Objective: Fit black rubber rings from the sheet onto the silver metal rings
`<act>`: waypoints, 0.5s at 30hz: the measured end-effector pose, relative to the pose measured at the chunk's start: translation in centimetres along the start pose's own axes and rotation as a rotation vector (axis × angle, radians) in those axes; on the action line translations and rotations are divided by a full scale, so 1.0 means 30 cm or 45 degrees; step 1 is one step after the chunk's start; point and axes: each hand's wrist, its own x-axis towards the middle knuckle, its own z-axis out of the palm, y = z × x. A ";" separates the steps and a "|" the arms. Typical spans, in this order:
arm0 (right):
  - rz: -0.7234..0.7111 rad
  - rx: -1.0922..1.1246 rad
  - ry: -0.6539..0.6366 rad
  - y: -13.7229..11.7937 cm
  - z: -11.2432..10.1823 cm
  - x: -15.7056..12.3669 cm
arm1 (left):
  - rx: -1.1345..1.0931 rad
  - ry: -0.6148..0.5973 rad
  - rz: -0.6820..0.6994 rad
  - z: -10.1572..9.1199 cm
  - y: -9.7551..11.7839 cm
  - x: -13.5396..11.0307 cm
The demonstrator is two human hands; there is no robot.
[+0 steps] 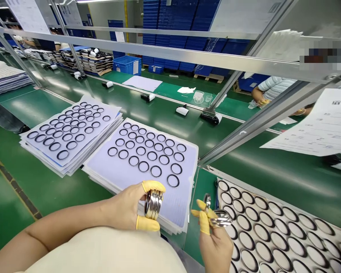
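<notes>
My left hand (125, 206) grips a stack of several shiny metal rings (152, 204) between fingers wearing yellow finger cots. My right hand (214, 242), also in yellow cots, pinches a few metal rings (219, 220) that overlap and partly hide one another. Just beyond my left hand lies a stack of white sheets (186, 189) set with rows of dark rings (152, 156). A second such stack (71, 132) sits further left. Right of my right hand is a white tray (272, 207) with rows of round recesses holding silvery discs (261, 232).
Both stacks rest on a green conveyor belt (170, 127) beneath an aluminium rail (159, 51). Small black-and-white devices (149, 97) line the belt. A co-worker's hand (260, 96) is at the far right, behind a hanging paper sheet (309, 123). Blue crates (127, 65) stand beyond.
</notes>
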 end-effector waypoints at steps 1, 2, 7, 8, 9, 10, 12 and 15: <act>0.067 -0.206 0.021 0.061 0.007 0.023 | -0.024 -0.012 -0.009 0.000 0.002 0.001; 0.165 -0.425 -0.011 0.119 0.015 0.045 | -0.046 -0.019 -0.014 0.000 0.004 0.003; 0.398 -0.612 -0.089 0.317 0.068 0.119 | -0.079 -0.041 -0.056 0.006 0.004 0.010; 0.436 -0.609 -0.102 0.338 0.076 0.126 | -0.063 -0.042 -0.059 0.007 0.002 0.010; 0.471 -0.595 -0.109 0.352 0.082 0.133 | -0.043 -0.043 -0.057 0.007 0.001 0.011; 0.505 -0.575 -0.105 0.362 0.086 0.138 | -0.021 -0.042 -0.054 0.008 0.000 0.011; 0.562 -0.507 -0.080 0.365 0.086 0.145 | 0.017 -0.043 -0.051 0.007 -0.001 0.011; 0.590 -0.301 -0.075 0.319 0.071 0.130 | 0.072 -0.046 -0.057 0.006 0.004 0.013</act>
